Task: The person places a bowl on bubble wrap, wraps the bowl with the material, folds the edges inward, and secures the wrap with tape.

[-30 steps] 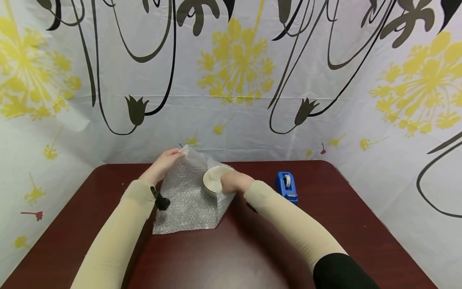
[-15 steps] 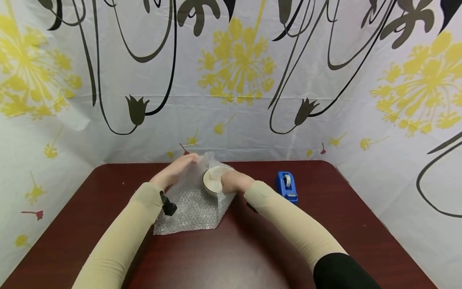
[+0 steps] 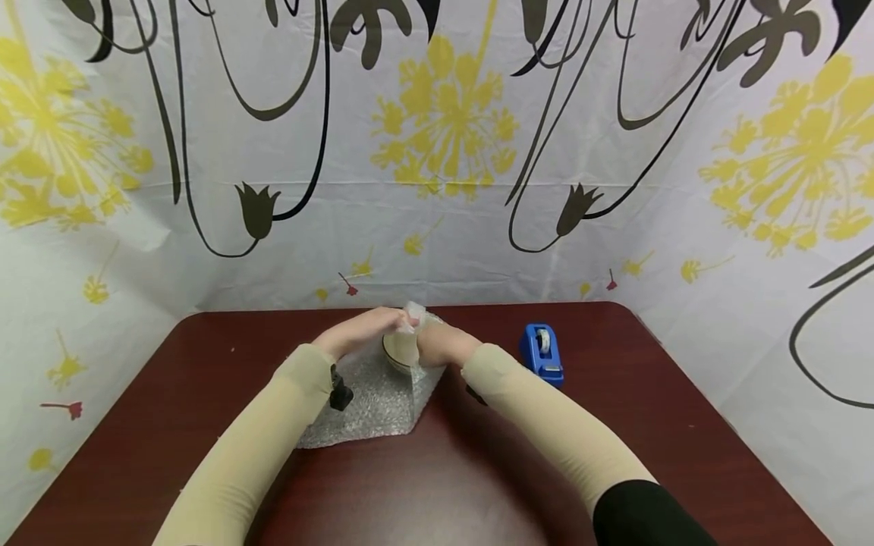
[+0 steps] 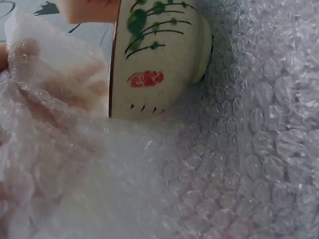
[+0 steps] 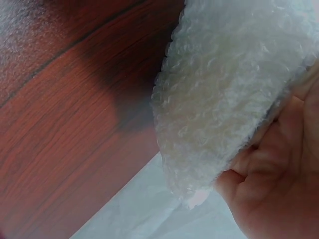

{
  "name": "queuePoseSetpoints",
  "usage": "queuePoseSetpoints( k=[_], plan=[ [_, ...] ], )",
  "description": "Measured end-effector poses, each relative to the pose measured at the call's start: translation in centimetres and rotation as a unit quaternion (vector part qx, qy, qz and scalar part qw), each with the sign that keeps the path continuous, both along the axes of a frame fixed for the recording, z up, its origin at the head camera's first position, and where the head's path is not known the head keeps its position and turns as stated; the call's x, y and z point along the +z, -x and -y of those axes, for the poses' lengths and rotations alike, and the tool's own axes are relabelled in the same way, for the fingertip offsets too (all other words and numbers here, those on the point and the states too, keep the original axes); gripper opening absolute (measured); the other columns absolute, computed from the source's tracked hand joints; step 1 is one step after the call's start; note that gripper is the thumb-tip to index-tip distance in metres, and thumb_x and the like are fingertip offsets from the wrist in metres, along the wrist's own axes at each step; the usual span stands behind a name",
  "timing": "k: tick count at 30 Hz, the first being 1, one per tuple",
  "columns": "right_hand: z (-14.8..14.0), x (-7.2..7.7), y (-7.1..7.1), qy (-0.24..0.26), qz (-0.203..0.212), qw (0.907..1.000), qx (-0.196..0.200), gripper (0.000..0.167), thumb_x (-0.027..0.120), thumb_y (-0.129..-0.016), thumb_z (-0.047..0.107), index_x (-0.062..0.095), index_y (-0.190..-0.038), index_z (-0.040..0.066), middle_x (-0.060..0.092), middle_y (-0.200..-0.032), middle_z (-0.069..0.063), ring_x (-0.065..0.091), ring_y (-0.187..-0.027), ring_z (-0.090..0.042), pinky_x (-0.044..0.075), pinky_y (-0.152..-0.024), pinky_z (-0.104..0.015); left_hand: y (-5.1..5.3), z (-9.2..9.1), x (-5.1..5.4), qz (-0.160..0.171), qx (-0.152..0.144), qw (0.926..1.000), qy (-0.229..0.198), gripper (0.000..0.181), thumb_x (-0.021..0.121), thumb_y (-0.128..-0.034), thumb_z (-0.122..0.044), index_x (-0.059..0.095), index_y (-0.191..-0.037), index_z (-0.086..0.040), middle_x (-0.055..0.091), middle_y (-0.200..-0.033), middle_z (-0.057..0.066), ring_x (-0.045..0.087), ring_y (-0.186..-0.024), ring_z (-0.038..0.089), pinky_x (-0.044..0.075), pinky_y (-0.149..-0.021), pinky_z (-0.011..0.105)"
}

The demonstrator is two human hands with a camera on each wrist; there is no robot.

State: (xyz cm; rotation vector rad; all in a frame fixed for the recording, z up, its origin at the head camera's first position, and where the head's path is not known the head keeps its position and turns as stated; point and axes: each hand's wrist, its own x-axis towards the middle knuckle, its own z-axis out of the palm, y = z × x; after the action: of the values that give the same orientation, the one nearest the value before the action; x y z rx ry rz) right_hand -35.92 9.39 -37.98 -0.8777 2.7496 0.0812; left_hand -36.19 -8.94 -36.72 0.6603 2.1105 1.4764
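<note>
**Bubble wrap (image 3: 375, 406) lies beneath a bowl (image 4: 172, 59) and rises over its mouth**

From where I stand, the bowl sits near the far edge of a dark red-brown table (image 3: 423, 485), its foot against the sheet and its mouth mostly hidden by hands and plastic. The side that shows is cream, with a brown rim, a green plant pattern (image 4: 155, 22) and a red mark (image 4: 145, 78).

The person's left hand (image 3: 365, 327) reaches in from the left of the bowl, fingertips just above the rim. It has a raised part of the wrap gathered in its fingers, which show blurrily through the plastic; how tight that hold is, I can't tell.

The right hand (image 3: 445, 345) is at the bowl's right side, fingers bent around the edge of another flap, which covers the outside of the bowl there. It holds that flap at the rim; whether it also has a grip on the bowl itself, I can't tell. The two hands are very near each other.

The rest of the sheet spreads out in front of the bowl and to its left. A blue tape dispenser (image 3: 542, 354) stands to the right of the bowl, apart from the wrap. Behind the bowl hangs a pale curtain (image 3: 423, 243) printed with yellow and dark flowers.
</note>
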Motion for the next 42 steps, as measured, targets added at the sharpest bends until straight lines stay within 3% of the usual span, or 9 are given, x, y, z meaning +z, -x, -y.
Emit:
queuePoseSetpoints(
  k=[3,6,9,13,19,24,30,36,42],
  plan=[
    [-0.1,-0.1,0.0,-0.006,-0.009,0.9999,-0.004,0.037,0.059,-0.088,0.008,0.045,-0.054,0.015,0.036,-0.051,0.006,0.033,-0.051,-0.011,0.036,-0.053,-0.027,0.0,-0.6,-0.1,0.001,-0.011,0.9999,0.01,0.031,0.04,-0.0993,-0.022,0.06,-0.107,0.001,0.047,-0.139,0.015,0.036,-0.133,0.027,0.022,-0.113,0.046],
    [-0.2,-0.1,-0.2,-0.008,-0.012,0.9998,-0.016,0.028,0.056,-0.091,0.012,0.062,-0.064,0.012,0.054,-0.059,0.002,0.051,-0.064,-0.014,0.045,-0.082,-0.031,0.0,-1.1,-0.2,0.001,-0.028,0.9996,0.005,0.028,0.037,-0.1023,-0.022,0.05,-0.083,-0.006,0.05,-0.111,0.018,0.04,-0.115,0.034,0.028,-0.103,0.05],
    [-0.3,0.0,-0.4,0.009,-0.004,0.9994,-0.032,0.026,0.052,-0.098,0.021,0.072,-0.107,0.009,0.07,-0.094,-0.005,0.061,-0.104,-0.021,0.025,-0.112,-0.046,0.2,-1.5,-0.5,-0.004,-0.05,0.9987,-0.008,0.032,0.034,-0.1034,-0.018,0.044,-0.074,-0.01,0.043,-0.089,0.015,0.037,-0.1,0.041,0.028,-0.093,0.056],
    [-0.6,0.1,-0.5,0.033,0.005,0.9986,-0.04,0.045,0.053,-0.098,0.026,0.052,-0.142,0.016,0.068,-0.115,-0.003,0.047,-0.129,-0.025,0.01,-0.114,-0.056,0.5,-1.8,-0.9,-0.014,-0.073,0.9972,-0.001,0.034,0.033,-0.102,-0.014,0.043,-0.069,-0.011,0.042,-0.079,0.011,0.037,-0.09,0.036,0.031,-0.09,0.052],
    [-1.1,0.4,-0.2,0.05,0.031,0.9973,-0.045,0.02,0.057,-0.095,0.023,0.071,-0.103,0.012,0.069,-0.079,0.001,0.058,-0.114,-0.024,0.006,-0.115,-0.056,0.7,-2.2,-0.9,-0.06,-0.062,0.9926,0.086,0.028,0.035,-0.0965,-0.018,0.043,-0.072,-0.006,0.046,-0.081,0.009,0.043,-0.087,0.026,0.028,-0.098,0.046],
    [-1.2,0.4,-0.2,0.068,0.042,0.9957,-0.046,0.025,0.06,-0.095,0.026,0.062,-0.073,0.014,0.065,-0.071,0.001,0.063,-0.098,-0.022,0.004,-0.115,-0.056,0.8,-2.5,-1.0,-0.129,-0.069,0.9718,0.185,0.034,0.033,-0.0999,-0.027,0.06,-0.094,-0.008,0.062,-0.113,0.001,0.047,-0.122,0.022,-0.011,-0.109,0.062],
    [-1.2,0.4,-0.4,0.057,0.046,0.9968,-0.03,0.038,0.057,-0.098,0.027,0.051,-0.062,0.017,0.056,-0.058,0.002,0.063,-0.077,-0.018,0.004,-0.114,-0.058,0.9,-2.8,-1.3,-0.15,-0.088,0.9557,0.237,0.031,0.035,-0.1029,-0.03,0.064,-0.097,-0.019,0.06,-0.12,-0.006,0.042,-0.131,0.023,-0.016,-0.106,0.064],
    [-1.4,0.7,-0.5,0.058,0.045,0.9971,-0.019,0.037,0.053,-0.1,0.029,0.063,-0.066,0.018,0.06,-0.062,0.005,0.065,-0.088,-0.018,0.002,-0.114,-0.059,0.5,-3.0,-1.2,-0.163,-0.094,0.9417,0.279,0.032,0.039,-0.103,-0.031,0.067,-0.102,-0.017,0.058,-0.13,-0.002,0.038,-0.136,0.024,-0.014,-0.107,0.063],
    [-1.4,0.0,-0.4,0.081,0.026,0.9962,-0.016,0.028,0.059,-0.096,0.024,0.068,-0.071,0.017,0.062,-0.063,0.005,0.064,-0.077,-0.015,0.002,-0.114,-0.059,-0.5,-3.0,-1.0,-0.128,-0.081,0.9351,0.321,0.048,0.034,-0.103,-0.039,0.051,-0.142,-0.016,0.04,-0.151,0.004,0.019,-0.145,0.024,-0.017,-0.109,0.057]
  ],
)
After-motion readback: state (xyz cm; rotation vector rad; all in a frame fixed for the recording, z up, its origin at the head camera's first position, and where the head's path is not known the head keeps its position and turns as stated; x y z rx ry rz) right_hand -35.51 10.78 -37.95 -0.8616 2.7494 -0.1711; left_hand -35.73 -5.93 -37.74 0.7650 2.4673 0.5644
